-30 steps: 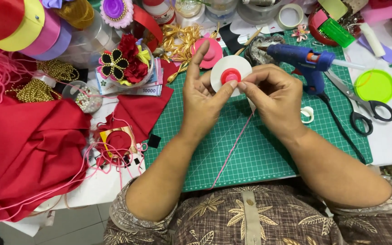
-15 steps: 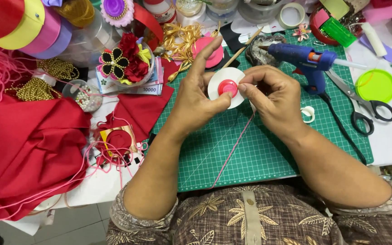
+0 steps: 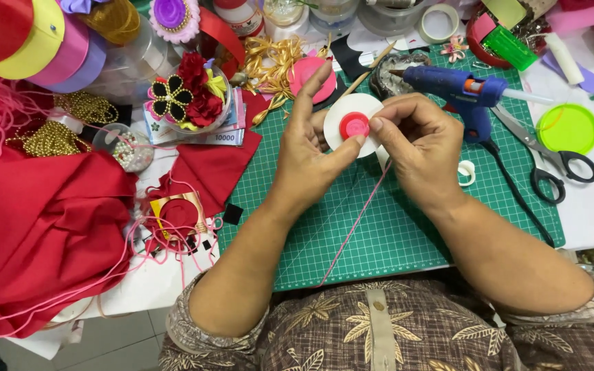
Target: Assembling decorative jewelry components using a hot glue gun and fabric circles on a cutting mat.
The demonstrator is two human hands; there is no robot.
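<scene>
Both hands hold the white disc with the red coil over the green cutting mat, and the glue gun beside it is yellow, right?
Not quite: the head view shows the glue gun is blue. Both the left hand and right hand do hold the white disc with its red coil over the green cutting mat.

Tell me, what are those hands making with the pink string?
A person holds a white round disc above a green cutting mat. The left hand grips the disc and its thumb presses on a red coil in the middle. The right hand pinches at the coil's edge, and a thin pink cord trails from there down across the mat. A blue glue gun and scissors lie just right of the hands, and red cloth is heaped on the left.
</scene>
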